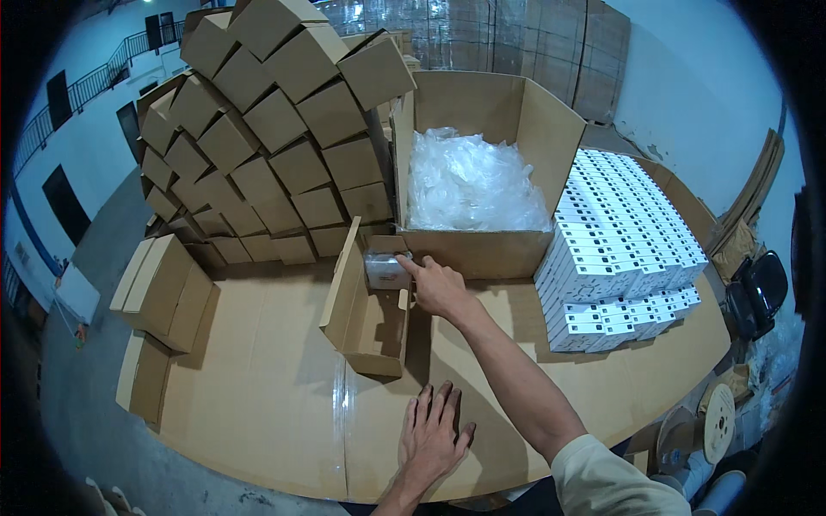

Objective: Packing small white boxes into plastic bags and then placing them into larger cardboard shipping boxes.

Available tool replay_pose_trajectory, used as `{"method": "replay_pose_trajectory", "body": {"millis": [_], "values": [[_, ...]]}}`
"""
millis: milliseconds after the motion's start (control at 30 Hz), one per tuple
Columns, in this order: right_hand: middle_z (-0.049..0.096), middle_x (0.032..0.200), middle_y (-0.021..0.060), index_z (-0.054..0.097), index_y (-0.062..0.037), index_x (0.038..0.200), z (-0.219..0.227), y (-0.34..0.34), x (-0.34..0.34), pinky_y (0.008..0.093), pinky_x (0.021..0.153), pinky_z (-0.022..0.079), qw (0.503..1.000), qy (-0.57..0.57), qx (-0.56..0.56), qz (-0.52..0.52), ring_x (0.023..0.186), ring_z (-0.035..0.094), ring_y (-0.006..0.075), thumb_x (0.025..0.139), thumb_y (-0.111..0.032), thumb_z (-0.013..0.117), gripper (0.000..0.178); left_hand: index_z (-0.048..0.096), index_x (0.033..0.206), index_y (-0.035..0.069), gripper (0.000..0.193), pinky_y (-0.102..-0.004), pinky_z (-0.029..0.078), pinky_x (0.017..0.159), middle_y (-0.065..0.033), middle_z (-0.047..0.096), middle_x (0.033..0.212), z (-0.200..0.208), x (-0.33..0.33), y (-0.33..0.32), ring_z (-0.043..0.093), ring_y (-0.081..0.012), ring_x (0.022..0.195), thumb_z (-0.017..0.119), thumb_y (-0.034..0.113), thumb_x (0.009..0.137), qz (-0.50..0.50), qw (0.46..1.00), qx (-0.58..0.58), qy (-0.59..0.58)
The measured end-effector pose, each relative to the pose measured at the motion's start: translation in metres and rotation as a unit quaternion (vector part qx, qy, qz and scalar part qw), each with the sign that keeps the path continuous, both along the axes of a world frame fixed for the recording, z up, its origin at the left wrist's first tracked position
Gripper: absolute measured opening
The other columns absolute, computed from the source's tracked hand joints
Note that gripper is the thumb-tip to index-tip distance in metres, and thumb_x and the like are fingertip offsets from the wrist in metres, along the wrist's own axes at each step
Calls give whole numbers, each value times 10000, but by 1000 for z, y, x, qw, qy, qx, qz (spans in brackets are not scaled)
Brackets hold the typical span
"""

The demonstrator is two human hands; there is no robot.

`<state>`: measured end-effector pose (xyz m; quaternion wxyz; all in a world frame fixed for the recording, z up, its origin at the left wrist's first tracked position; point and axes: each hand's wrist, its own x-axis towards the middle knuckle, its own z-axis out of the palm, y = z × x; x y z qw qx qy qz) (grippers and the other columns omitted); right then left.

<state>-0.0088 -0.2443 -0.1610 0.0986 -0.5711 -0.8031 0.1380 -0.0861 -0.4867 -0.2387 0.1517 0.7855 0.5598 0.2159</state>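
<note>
An open-topped narrow brown cardboard box (379,337) stands on the table, its tall flap raised on the left. Inside its far end sits a packet wrapped in clear plastic (385,272). My right hand (440,286) reaches over the box's right wall with its fingers closed on the packet's right side; the index fingertip is on the plastic and the thumb is mostly hidden. Nearer to me, my left hand (436,434) lies palm down on the cardboard-covered table (258,413), fingers spread, holding nothing.
Behind the box stands a large carton (482,254) full of clear plastic bags (477,181). Many closed brown boxes (275,163) are piled high at the back left, with several more (163,292) at the left edge. Stacked white boxes (624,249) occupy the right side.
</note>
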Motion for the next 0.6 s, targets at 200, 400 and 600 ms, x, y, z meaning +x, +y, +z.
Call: {"method": "replay_pose_trajectory", "body": {"millis": [200,400,600], "values": [[571,1262,239,286,-318,1568,-29,9,15,539,882,549,999,29,8,29,1087,650,438,852,-57,614,830,439,1459,42,669,-547,215,1178,-160,403,1531,-1,9,2,307,-396,1438,613,394,917,-6,1000,12,5],[546,1237,214,272,-251,1574,-11,-29,31,536,901,521,989,138,19,45,1086,611,458,833,-19,619,851,437,1467,50,667,-548,206,1182,-155,396,1539,-6,12,18,290,-405,1446,604,401,925,-6,999,26,46],[572,1126,170,571,-128,1306,9,-78,108,486,902,497,966,189,163,72,1068,587,392,856,9,524,473,492,1431,35,629,-578,211,1183,-163,402,1550,-20,34,65,262,-432,1467,596,401,930,-32,996,72,45]]}}
